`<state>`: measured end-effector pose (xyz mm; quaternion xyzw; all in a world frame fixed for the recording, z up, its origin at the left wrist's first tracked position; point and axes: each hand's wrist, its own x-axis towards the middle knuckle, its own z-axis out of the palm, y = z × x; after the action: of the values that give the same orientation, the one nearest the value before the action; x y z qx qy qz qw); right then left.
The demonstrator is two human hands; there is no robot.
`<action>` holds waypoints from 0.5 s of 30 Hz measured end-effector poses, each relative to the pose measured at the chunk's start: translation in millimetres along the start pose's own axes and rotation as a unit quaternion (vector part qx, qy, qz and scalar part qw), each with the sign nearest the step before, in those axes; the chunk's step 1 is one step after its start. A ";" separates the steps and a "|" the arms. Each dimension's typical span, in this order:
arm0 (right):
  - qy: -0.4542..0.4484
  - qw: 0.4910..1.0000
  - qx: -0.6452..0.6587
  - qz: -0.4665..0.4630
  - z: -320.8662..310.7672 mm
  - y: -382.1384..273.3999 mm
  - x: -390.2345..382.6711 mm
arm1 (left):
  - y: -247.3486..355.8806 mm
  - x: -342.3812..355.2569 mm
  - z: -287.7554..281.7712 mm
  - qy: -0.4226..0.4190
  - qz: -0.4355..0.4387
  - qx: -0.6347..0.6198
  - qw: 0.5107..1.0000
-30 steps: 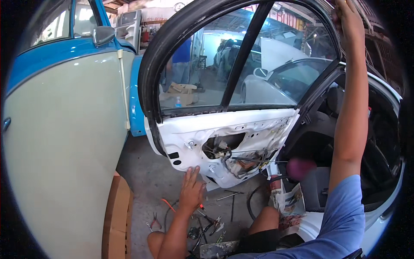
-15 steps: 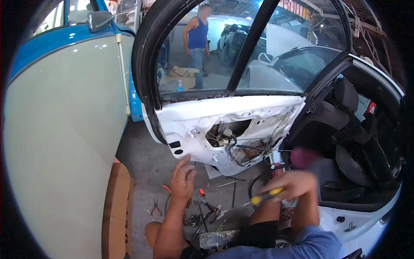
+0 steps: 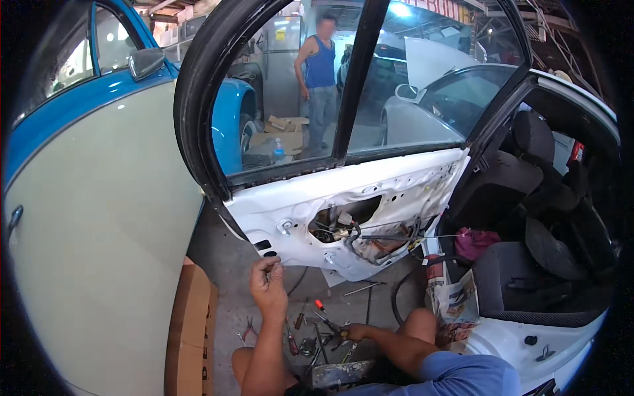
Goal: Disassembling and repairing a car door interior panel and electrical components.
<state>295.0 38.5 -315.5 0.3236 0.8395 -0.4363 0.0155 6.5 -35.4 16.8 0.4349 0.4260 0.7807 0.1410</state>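
My left hand [image 3: 267, 285] is raised at the lower left corner of a white car door [image 3: 297, 198], its thumb and fingertips pinched together. Whatever may be between them is too small to make out. The door's inner panel is off, so bare metal shows, with a large opening [image 3: 350, 218] full of wires and rods. Low on the right, my right hand [image 3: 355, 332] reaches down to the hand tools on the floor, fingers curled at a yellowish bit I cannot identify. Around it lie pliers [image 3: 248, 328], a red-tipped tool [image 3: 319, 305] and a red-handled screwdriver [image 3: 292, 344].
A blue and cream vehicle [image 3: 99, 198] stands close on the left, beside a cardboard box [image 3: 191, 323]. On the right is the car's open doorway with a dark seat [image 3: 515, 277] and a purple cloth [image 3: 475, 243]. Beyond the window stands a person [image 3: 320, 72].
My right hand has gone from beside the car down to the floor tools; the yellow and black screwdriver it held no longer shows clearly. My left fingers have closed into a pinch.
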 end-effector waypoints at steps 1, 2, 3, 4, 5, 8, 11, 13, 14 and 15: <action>-0.017 1.000 -0.015 0.008 -8.7 -0.4 -1.1 | 1.4 0.7 7.0 0.007 -0.007 -0.029 1.000; -0.035 0.999 -0.028 0.016 -16.8 -2.8 -2.6 | 3.3 0.8 12.4 0.013 -0.015 -0.056 0.998; -0.053 0.997 -0.041 0.026 -26.3 -4.5 -4.4 | 4.9 0.8 17.4 0.020 -0.024 -0.083 0.996; -0.071 0.995 -0.054 0.036 -37.7 -5.4 -6.8 | 6.2 1.1 22.1 0.026 -0.035 -0.111 0.993; -0.088 0.993 -0.068 0.049 -53.9 -7.0 -11.6 | 8.4 2.4 27.9 0.022 -0.036 -0.117 0.992; -0.141 0.983 -0.089 0.070 -122.5 -44.9 -42.7 | 5.3 3.0 28.6 0.065 -0.034 -0.104 0.992; -0.108 0.964 -0.235 0.068 -228.9 -187.6 -82.8 | 0.7 -4.1 26.4 0.089 -0.038 -0.097 0.991; 0.074 0.970 -0.232 0.017 -288.1 -340.4 -153.0 | -4.4 -3.6 16.2 0.116 -0.030 -0.085 0.989; 0.172 0.956 -0.218 -0.091 -322.1 -350.9 -193.7 | -1.0 -0.2 31.2 0.112 -0.024 -0.101 0.988; 0.229 0.940 -0.246 -0.054 -349.3 -388.2 -230.7 | -1.5 1.4 36.8 0.107 -0.022 -0.107 0.988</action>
<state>350.7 16.6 252.2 0.3551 0.9176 -0.1304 -0.1219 34.8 -13.7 25.8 0.3213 0.3623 0.8606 0.1577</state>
